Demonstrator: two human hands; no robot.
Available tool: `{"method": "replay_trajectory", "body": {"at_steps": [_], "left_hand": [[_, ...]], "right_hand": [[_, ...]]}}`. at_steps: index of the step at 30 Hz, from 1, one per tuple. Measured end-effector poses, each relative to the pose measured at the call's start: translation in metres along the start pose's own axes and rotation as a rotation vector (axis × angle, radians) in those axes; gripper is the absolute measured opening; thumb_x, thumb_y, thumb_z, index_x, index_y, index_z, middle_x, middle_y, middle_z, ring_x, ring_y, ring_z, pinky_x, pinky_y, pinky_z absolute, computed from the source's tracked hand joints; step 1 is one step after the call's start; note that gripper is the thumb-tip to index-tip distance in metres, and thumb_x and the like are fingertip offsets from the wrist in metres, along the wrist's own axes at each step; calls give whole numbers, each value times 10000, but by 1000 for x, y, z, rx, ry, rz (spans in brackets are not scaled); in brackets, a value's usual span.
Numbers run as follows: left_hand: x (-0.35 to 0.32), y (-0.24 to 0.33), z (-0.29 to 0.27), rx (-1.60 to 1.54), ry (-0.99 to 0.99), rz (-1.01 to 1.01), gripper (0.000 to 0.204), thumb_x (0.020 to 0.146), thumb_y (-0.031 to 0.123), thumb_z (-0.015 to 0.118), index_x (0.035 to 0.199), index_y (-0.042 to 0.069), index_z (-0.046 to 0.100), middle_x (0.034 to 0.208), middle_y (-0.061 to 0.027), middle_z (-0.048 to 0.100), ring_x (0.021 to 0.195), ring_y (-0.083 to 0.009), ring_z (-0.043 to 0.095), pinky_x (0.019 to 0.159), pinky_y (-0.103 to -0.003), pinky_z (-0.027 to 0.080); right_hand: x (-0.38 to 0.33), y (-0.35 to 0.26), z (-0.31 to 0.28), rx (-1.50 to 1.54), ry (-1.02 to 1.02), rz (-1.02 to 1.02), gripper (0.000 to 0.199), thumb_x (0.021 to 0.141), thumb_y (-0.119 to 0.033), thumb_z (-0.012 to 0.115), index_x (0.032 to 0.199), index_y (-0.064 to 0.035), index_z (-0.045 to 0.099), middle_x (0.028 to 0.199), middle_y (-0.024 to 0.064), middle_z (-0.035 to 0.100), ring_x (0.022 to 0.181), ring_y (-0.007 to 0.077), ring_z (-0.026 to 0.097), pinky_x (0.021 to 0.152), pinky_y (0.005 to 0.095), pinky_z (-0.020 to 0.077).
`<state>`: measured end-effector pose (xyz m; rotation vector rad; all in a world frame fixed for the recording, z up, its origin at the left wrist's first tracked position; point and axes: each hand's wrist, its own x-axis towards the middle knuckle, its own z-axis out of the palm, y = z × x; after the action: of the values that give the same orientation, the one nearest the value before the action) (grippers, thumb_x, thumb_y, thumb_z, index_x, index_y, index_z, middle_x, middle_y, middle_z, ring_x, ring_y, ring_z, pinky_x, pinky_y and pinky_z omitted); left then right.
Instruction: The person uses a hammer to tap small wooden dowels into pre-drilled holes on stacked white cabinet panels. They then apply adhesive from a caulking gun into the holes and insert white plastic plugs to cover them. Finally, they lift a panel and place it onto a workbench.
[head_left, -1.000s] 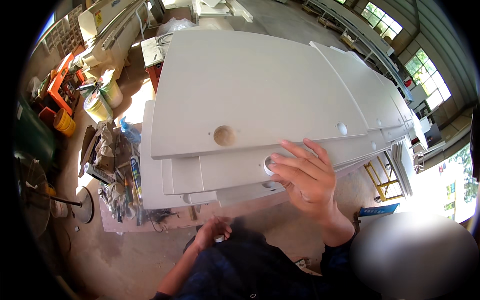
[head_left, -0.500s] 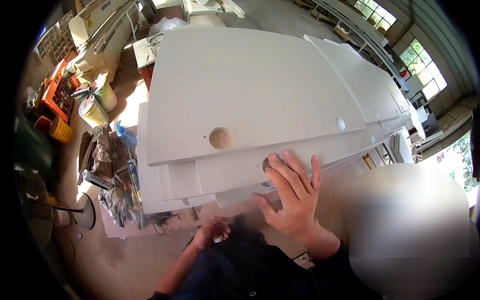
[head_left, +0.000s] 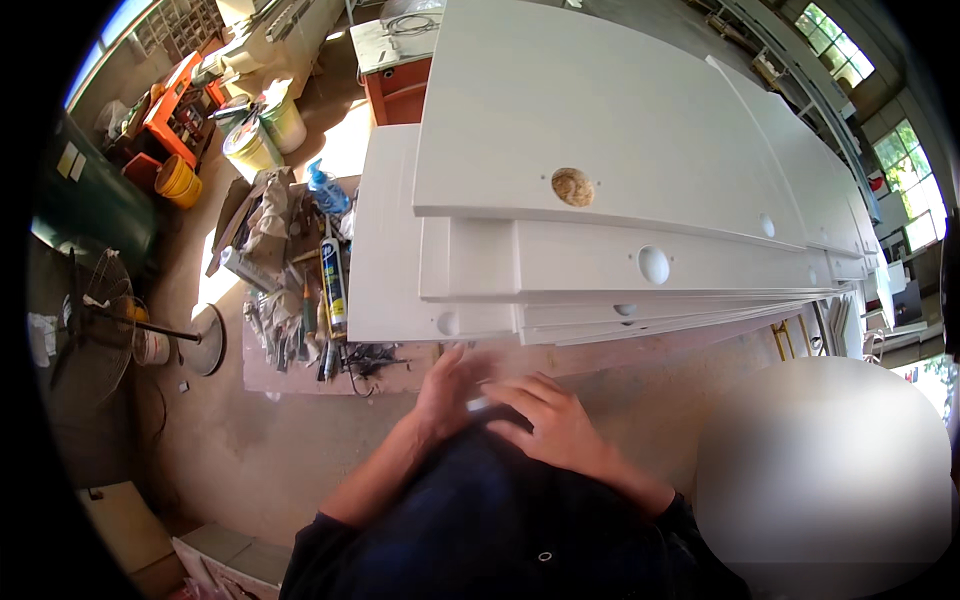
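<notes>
My left hand (head_left: 440, 395) is in front of the stacked panels, its fingers smeared by motion. A small white piece (head_left: 478, 404) shows at its palm, between my two hands; its exact kind is too blurred to tell. My right hand (head_left: 545, 420) reaches toward the left one, fingers stretched and thumb apart, with nothing visible in it. Beyond lies a stack of white panels. The top panel (head_left: 600, 110) has a round recess (head_left: 573, 187) showing bare chipboard. On the panel below (head_left: 590, 250), a round spot (head_left: 653, 264) looks white, with small holes beside it.
Left of the stack, a low pinkish board (head_left: 275, 372) carries a sealant tube (head_left: 333, 285), a blue pump bottle (head_left: 328, 188) and jumbled tools. Farther left stand a pedestal fan (head_left: 205, 340), several buckets (head_left: 252, 148) and an orange frame (head_left: 170, 100). A blurred patch covers the lower right.
My right hand has left the panel's edge and come back beside my left hand. The round spot it touched looked dark and now looks white. The view has shifted, moving the stack up and right.
</notes>
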<state>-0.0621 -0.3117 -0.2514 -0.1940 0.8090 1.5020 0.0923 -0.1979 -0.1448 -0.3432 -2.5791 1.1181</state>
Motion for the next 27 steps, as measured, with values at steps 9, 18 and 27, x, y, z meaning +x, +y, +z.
{"method": "replay_trajectory", "body": {"at_steps": [9, 18, 27], "left_hand": [[-17, -10, 17, -64, -67, 37, 674, 1071, 612, 468, 1346, 13, 606, 1220, -143, 664, 1138, -267, 665, 967, -417, 543], [-14, -19, -8, 173, -87, 144, 609, 1124, 509, 352, 1317, 3, 629, 1071, -114, 712, 957, -241, 671, 862, -379, 518], [-16, -26, -28, 143, -75, 170, 567, 1144, 445, 319, 1299, -4, 630, 1039, -108, 703, 933, -228, 656, 861, -368, 504]], "right_hand": [[6, 11, 11, -17, -2, -188, 212, 869, -86, 800, 1077, -104, 760, 989, 30, 727, 962, 256, 701, 830, 387, 581], [140, -57, -152, -120, 443, -216, 132, 848, 40, 792, 974, -1, 792, 895, 90, 750, 775, 137, 700, 681, 281, 547], [189, -52, -167, -141, 162, 95, 100, 840, -90, 763, 870, 5, 752, 774, 133, 751, 716, 231, 720, 683, 360, 547]]}}
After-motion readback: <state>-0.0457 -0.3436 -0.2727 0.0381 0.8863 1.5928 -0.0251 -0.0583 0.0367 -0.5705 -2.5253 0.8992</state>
